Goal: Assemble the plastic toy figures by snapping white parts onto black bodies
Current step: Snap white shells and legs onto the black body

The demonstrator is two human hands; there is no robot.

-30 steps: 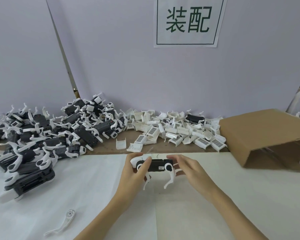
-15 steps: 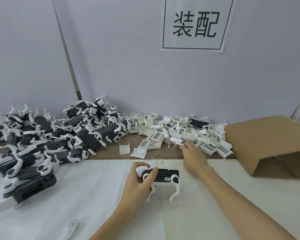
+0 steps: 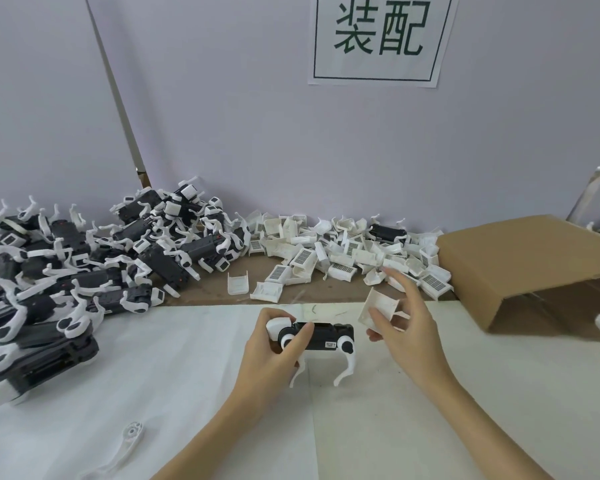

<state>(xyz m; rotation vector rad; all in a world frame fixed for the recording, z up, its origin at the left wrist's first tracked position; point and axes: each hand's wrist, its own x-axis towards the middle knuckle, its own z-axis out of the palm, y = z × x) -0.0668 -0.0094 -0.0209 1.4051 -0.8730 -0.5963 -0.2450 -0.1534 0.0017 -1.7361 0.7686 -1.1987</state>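
A black toy body (image 3: 328,337) with white legs and a white head piece stands on the white sheet in the middle. My left hand (image 3: 274,355) grips its left end, thumb over the front. Just right of it, my right hand (image 3: 400,332) pinches a white shell part (image 3: 378,308) between thumb and fingers, held a little above the body's right end. Behind, a heap of loose white shell parts (image 3: 340,254) lies along the wall.
A big pile of black-and-white figures (image 3: 84,271) fills the left side. An open cardboard box (image 3: 520,265) lies on its side at the right. One loose white leg (image 3: 125,445) lies on the sheet at the lower left.
My right hand reached back to the white heap, took one shell part and brought it near the toy body. My left hand kept its grip on the body.
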